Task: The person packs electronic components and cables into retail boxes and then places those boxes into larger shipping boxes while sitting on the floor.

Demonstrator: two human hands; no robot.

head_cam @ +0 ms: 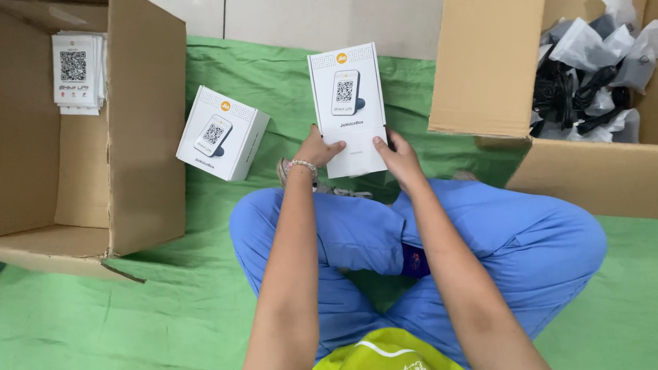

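Sitting cross-legged on a green cloth [166,315], the person holds a white carton [347,108] upright over their knees, just beyond the blue trousers [491,238]. The left hand [315,149] pinches its lower left corner, the right hand [397,155] its lower right edge, both grasping it. It looks light and stiff, thin card that would dent if squeezed; the flat side walls seem the safest hold. A second white carton [221,132] lies tilted on the cloth to the left, apart from the first. Either side stand open cardboard boxes: the left box [145,140] holding a stack of white cards [79,70], the right box [485,63] full of bagged black cables [588,81]. Open room is only the strip between their flaps.
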